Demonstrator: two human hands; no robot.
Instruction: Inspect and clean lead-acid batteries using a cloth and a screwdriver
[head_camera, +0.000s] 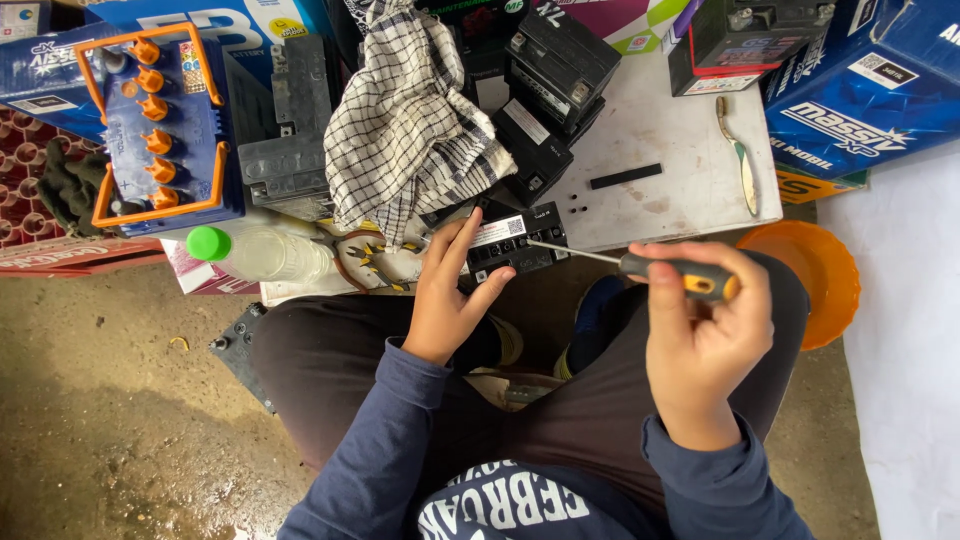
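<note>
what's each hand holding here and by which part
The right hand holds a screwdriver by its black and orange handle. The left hand steadies a small black battery at its near left end, fingers on top.
</note>
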